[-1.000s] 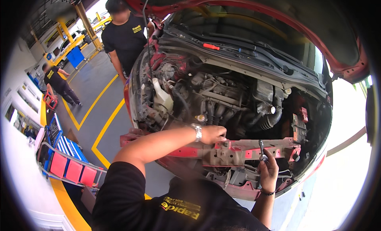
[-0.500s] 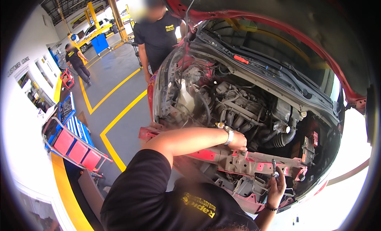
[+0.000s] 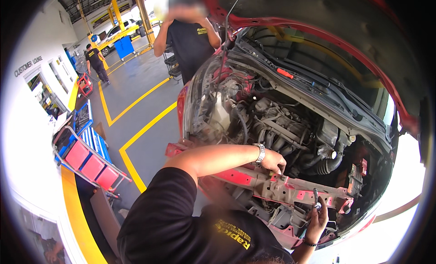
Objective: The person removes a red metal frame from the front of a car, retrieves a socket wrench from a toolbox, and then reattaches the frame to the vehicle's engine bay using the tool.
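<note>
My left hand (image 3: 274,162), with a metal watch on its wrist, reaches across to the red-and-grey front crossmember (image 3: 236,176) of a car. Its fingers are closed and bent down at the crossmember's upper edge; whatever is between them is hidden. Lower right, my right hand (image 3: 319,221) grips a ratchet (image 3: 317,205), with a round silver part by the fingers and a slim shaft pointing up in front of the crossmember. Behind the crossmember lies the exposed engine (image 3: 279,121).
The raised hood (image 3: 313,9) arches overhead, held by a thin prop rod (image 3: 225,34). An orange-handled tool (image 3: 285,73) rests below the windshield. One co-worker (image 3: 190,46) stands beside the fender; another (image 3: 96,62) is farther off. A blue tool cabinet (image 3: 95,143) and red-panelled frame (image 3: 91,168) stand left.
The view has shifted, moving the scene slightly right and down. The near co-worker has raised both hands to head height. The far co-worker has turned away. My hands stay near the same spots.
</note>
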Demonstrator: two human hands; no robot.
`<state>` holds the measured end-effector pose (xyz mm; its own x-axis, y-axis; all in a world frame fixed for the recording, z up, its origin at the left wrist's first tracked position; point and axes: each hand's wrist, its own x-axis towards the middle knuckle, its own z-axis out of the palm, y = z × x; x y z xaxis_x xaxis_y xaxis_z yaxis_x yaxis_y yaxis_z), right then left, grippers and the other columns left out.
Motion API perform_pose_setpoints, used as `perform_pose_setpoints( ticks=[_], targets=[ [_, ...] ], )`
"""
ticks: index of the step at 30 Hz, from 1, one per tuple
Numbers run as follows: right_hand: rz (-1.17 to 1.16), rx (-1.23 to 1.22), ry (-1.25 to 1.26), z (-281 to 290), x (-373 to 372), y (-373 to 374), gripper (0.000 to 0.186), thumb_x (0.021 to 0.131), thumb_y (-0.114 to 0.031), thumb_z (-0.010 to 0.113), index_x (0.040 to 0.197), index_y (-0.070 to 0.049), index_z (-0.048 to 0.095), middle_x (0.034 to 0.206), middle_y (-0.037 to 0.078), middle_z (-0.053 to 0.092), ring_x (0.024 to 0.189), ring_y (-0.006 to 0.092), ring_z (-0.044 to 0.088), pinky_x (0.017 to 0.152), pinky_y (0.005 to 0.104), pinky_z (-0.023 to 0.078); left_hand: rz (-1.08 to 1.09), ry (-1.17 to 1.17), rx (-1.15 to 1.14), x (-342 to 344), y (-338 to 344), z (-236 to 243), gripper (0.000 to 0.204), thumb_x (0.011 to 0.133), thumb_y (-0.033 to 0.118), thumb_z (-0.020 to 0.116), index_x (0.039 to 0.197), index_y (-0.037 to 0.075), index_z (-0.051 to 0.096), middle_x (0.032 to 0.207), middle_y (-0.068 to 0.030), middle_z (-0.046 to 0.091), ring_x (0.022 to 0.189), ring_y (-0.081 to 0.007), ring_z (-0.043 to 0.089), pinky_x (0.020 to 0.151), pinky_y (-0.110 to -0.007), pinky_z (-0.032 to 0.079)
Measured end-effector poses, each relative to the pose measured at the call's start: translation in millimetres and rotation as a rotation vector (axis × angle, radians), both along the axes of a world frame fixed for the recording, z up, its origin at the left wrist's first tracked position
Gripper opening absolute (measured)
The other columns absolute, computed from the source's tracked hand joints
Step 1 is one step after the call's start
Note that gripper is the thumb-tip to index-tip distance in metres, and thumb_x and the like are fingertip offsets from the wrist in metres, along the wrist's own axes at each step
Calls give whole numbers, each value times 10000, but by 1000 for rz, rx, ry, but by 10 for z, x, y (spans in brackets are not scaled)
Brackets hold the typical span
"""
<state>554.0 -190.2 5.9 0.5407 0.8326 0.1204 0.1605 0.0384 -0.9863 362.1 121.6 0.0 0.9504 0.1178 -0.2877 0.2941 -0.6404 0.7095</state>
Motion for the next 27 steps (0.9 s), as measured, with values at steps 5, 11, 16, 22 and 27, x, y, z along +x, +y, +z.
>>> perform_pose_setpoints(
  ticks=[5,11,16,22,27],
  targets=[
    [-3,7,-11,9,-9,20,459,933,-39,547,1388,21,550,838,-5,559,652,62,495,577,211,401,-6,-49,215,1,-45,-181,355,989,357,606,1060,9,614,1052,-179,683,1027,-358,653,881,-449,505],
    [46,-19,-6,5,36,-10,450,991,-72,587,1418,47,507,946,9,628,658,45,503,584,190,390,-130,-140,512,77,-131,-297,376,1037,348,495,943,-6,584,959,-207,662,986,-398,643,864,-495,499],
    [44,19,-10,22,31,-7,449,988,-75,575,1415,47,510,914,10,620,651,50,496,588,198,394,-144,-138,564,171,-111,-329,421,1024,363,489,872,9,658,869,-207,694,890,-405,674,810,-503,526],
    [27,0,-17,117,-33,7,447,950,-94,568,1386,6,561,803,-35,539,629,32,453,536,200,339,-83,-119,556,219,-120,-248,461,956,398,531,787,15,724,803,-204,708,774,-403,689,745,-490,552],
    [18,-16,51,66,11,-26,469,958,-79,579,1417,10,532,824,-23,554,673,43,491,598,201,405,-11,-105,473,187,-88,-171,447,928,449,620,804,27,702,738,-196,682,738,-385,682,693,-474,528]
  ],
)
